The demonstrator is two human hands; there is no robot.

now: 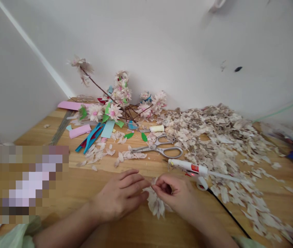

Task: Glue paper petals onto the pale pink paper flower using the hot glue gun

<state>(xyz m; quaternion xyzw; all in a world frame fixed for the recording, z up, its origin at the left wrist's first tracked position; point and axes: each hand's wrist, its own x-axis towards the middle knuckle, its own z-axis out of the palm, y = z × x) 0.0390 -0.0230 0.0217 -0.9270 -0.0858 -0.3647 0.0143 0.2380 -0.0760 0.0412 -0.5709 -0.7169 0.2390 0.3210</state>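
My right hand [173, 193] is closed in a pinch on the top of the petal flower [155, 203], which sits on the desk [84, 182] between my hands. My left hand [119, 196] is curled, with its fingertips [142, 184] at the flower's edge; I cannot tell whether they have hold of it. Caution: the hot glue gun [187, 167] lies just beyond my right hand, its nozzle pointing left, and a red light shows on its body. If the gun is hot, raising the right hand could bring the skin against the nozzle. Its black cord [229, 213] runs beside my right forearm, so a sideways arm movement could snag it and drag the gun. The scissors [156, 148] lie ahead of my hands, blades pointing left, and could be struck by a forward reach. The petal pile [221, 144] spreads across the right of the desk and crowds the gun. Further back, the flowered branches [118, 100] lean against the wall [149, 44].
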